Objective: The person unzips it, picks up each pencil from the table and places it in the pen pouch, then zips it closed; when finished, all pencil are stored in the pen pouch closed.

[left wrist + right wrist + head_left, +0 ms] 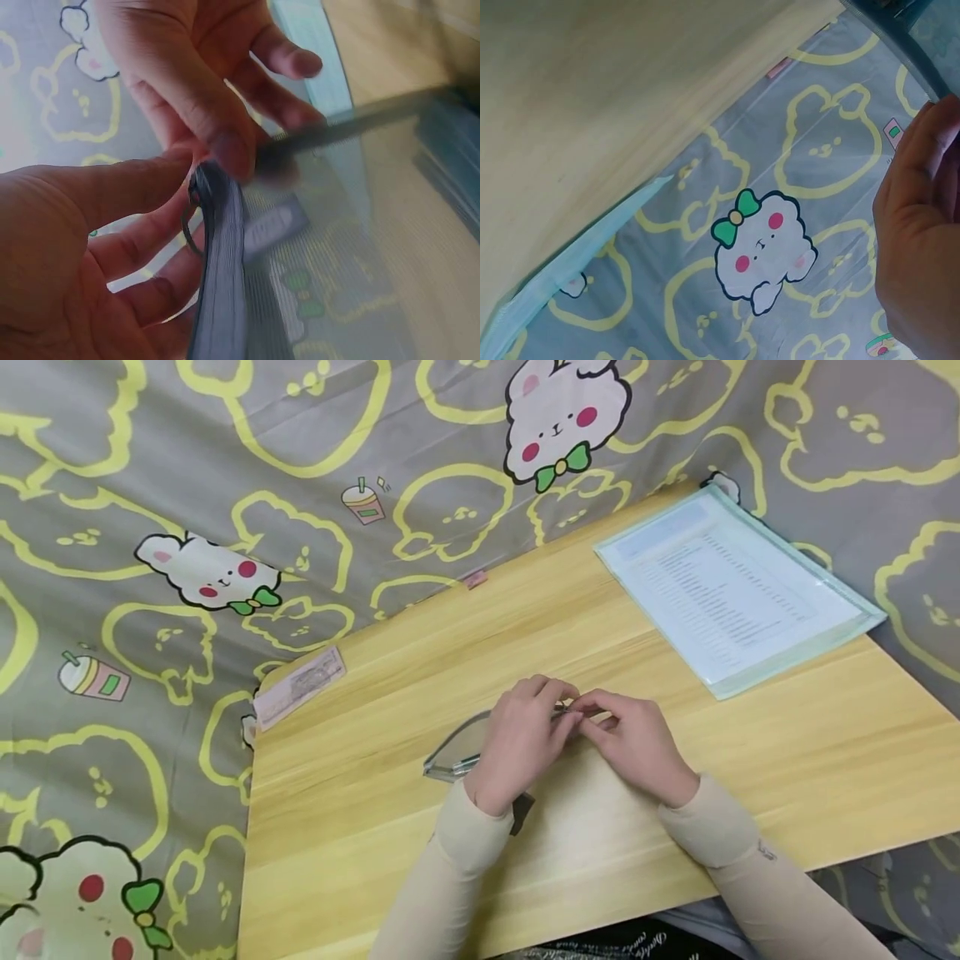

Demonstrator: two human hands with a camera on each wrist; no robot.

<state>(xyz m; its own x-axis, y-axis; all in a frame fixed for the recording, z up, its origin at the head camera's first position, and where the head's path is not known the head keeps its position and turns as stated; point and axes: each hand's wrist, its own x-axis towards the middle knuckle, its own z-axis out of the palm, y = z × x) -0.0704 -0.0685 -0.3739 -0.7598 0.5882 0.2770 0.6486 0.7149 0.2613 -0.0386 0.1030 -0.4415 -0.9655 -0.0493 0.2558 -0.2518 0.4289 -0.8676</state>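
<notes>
A see-through mesh zip pouch (442, 764) with a grey zip edge hangs below and left of my left hand (517, 739). In the left wrist view, the thumb and fingers of this hand (67, 247) pinch the pouch's zip end (225, 247). My right hand (641, 743) meets it there, thumb and fingertip pinching the same corner, as its fingers (187, 82) show. A small lettered tag (277, 225) shows beside the zip. Dark bluish contents (454, 150) lie inside the pouch, too blurred to name. The zip pull itself is largely hidden by fingers.
A teal-edged clear folder with a printed sheet (735, 593) lies at the back right of the wooden table (360, 827). At the left edge is a pinkish banknote-like paper (300, 687). A small pink piece (476, 579) sits by the patterned curtain (315, 568).
</notes>
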